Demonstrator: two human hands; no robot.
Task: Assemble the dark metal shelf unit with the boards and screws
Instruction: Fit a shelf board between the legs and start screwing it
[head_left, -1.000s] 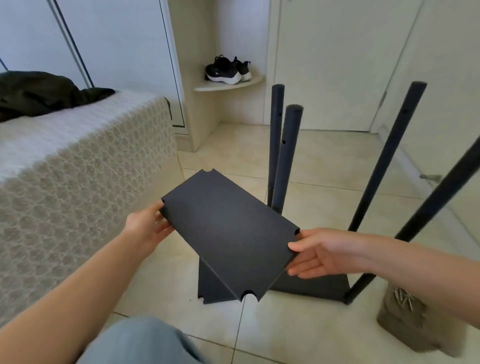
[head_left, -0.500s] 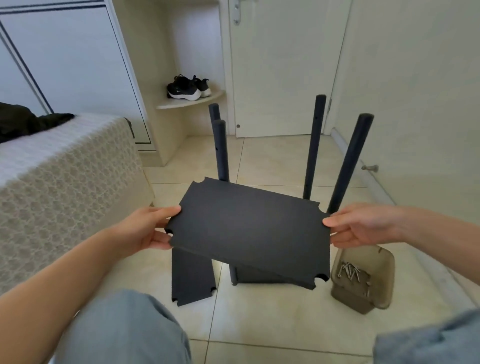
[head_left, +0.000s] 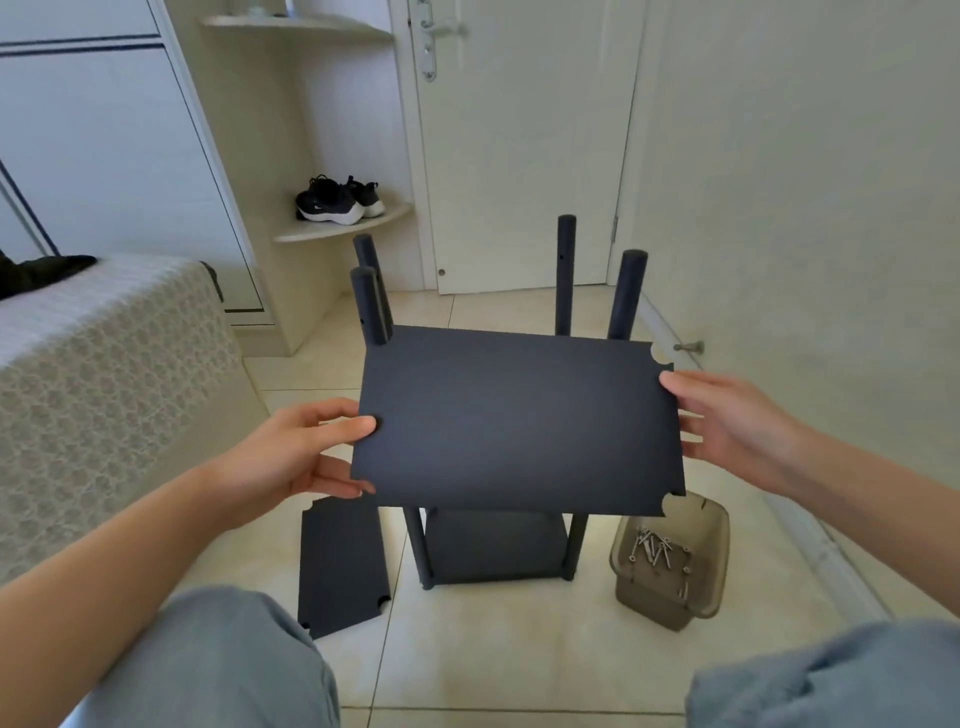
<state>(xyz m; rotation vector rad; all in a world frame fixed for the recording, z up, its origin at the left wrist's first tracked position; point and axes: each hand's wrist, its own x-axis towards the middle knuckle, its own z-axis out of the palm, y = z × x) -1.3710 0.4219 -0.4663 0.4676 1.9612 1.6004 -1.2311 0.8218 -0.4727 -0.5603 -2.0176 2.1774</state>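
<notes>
Head: both hands (head_left: 291, 452) (head_left: 737, 421) grip board (head_left: 519, 415)

Place: a bedroom in a home.
Bed (head_left: 104, 374): at the left, under a pale patterned cover, with a dark garment (head_left: 47, 267) lying on it.
Wardrobe (head_left: 104, 145): white, tall panels with dark trim, behind the bed.
Corner shelves (head_left: 343, 228): built in beside the wardrobe, with black trainers (head_left: 337, 200) on the lower one.
Door (head_left: 519, 156): white, shut, with a metal lever handle (head_left: 431, 36).
Floor (head_left: 493, 649): pale glossy tiles.
Wall (head_left: 805, 182): plain off-white.
</notes>
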